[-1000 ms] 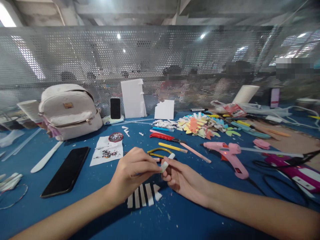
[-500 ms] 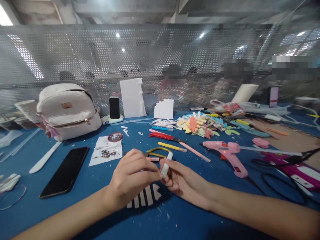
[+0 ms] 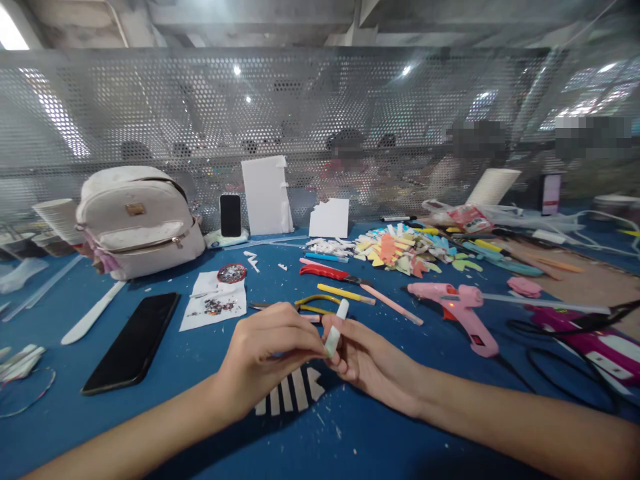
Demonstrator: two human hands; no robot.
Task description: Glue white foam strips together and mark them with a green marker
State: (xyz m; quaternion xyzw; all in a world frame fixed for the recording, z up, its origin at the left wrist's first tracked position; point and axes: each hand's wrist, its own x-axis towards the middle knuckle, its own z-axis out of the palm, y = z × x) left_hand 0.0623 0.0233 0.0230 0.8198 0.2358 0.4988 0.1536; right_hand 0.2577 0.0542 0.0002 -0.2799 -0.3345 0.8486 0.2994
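A short white strip (image 3: 337,327), pale green toward its lower end, stands tilted between my hands. My right hand (image 3: 370,360) pinches it between thumb and fingers, and its upper end sticks out above them. My left hand (image 3: 273,347) is closed, its fingertips at the strip's lower end; whether they grip it or something small beside it is hard to see. Below my hands several pale cut strips (image 3: 287,395) lie side by side on the table, partly covered by my left hand. Just behind are yellow-handled scissors (image 3: 317,303), partly hidden.
A pink glue gun (image 3: 463,307) lies to the right, with a red-handled cutter (image 3: 325,271) and a heap of coloured scraps (image 3: 400,250) farther back. On the left are a black phone (image 3: 133,343), paper with glitter (image 3: 213,307) and a white backpack (image 3: 140,227).
The fingers of my left hand have shifted slightly along the strip's lower end. The strip shows a little more of its length. My right hand has hardly moved.
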